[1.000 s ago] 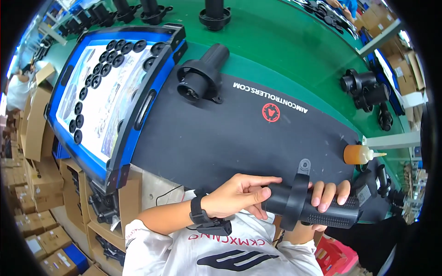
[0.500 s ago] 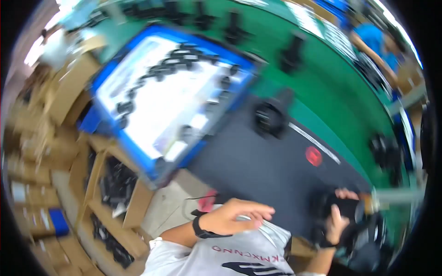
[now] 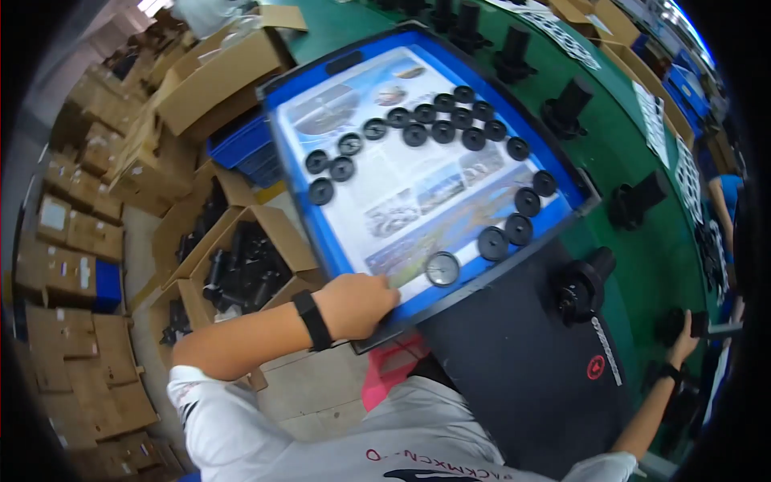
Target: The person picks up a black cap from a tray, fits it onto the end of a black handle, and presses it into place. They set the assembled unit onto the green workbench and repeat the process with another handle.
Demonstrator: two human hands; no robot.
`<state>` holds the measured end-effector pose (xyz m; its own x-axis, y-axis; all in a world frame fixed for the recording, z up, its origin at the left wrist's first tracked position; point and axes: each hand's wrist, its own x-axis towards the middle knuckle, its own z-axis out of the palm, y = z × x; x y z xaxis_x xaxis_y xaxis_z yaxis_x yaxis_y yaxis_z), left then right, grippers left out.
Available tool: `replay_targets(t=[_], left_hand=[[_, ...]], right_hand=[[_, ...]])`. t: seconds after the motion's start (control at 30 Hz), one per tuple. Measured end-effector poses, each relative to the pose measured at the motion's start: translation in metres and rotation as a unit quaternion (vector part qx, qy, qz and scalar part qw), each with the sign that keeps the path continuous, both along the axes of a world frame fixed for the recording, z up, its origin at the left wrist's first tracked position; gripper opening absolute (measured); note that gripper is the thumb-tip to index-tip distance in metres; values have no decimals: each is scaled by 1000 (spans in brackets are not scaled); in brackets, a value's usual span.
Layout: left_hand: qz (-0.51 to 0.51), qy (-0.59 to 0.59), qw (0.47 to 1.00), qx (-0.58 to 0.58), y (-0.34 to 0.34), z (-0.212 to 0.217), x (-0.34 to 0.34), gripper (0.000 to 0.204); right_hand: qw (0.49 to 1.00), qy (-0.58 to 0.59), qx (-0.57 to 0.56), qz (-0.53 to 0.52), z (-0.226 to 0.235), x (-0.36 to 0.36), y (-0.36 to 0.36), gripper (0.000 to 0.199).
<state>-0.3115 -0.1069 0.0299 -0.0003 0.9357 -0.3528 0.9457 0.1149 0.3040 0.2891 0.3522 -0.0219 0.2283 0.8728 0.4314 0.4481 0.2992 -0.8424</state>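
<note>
My left hand point(image 3: 358, 307) is closed at the near-left corner of the blue tray point(image 3: 376, 331); its fingertips are hidden, so I cannot tell what they hold. In the tray, round black discs point(image 3: 414, 134) lie on a printed sheet. One disc with a paler face point(image 3: 442, 268) sits right of that hand. Far to the right, my right hand point(image 3: 683, 344) is bent round a dark black part point(image 3: 670, 326), its grip partly hidden. On the black mat point(image 3: 514, 353), a black fitting with a round ring point(image 3: 580, 293) stands at the far edge.
Several black cylindrical fittings point(image 3: 569, 104) stand along the green bench point(image 3: 590, 161). Open cartons of black parts point(image 3: 241, 269) are at the left, beside stacked boxes point(image 3: 72, 269). A pink stool point(image 3: 389, 369) is below the tray. Another person's arm point(image 3: 720, 210) shows at the right.
My view has shifted, and the tray now appears further right. My left hand has gone from open above my lap to closed at the tray corner. My right hand has reached further out.
</note>
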Motion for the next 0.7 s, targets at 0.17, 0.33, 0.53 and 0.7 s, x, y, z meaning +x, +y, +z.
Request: replay_targets(t=[0.17,0.33,0.53,0.7], left_hand=[[-9,-4,997,-75,5,9,-2,35],[-51,2,995,-90,9,1,-4,46],[-27,20,997,-66,9,-6,1,51],[-20,24,999,-14,13,-1,2,49]], right_hand=[[922,-265,195,-206,26,-74,-50,48],[952,-169,-109,229,55,-234,-144,36],[853,-136,-393,314,59,-298,-140,49],[856,-53,-400,323,24,-295,-136,52]])
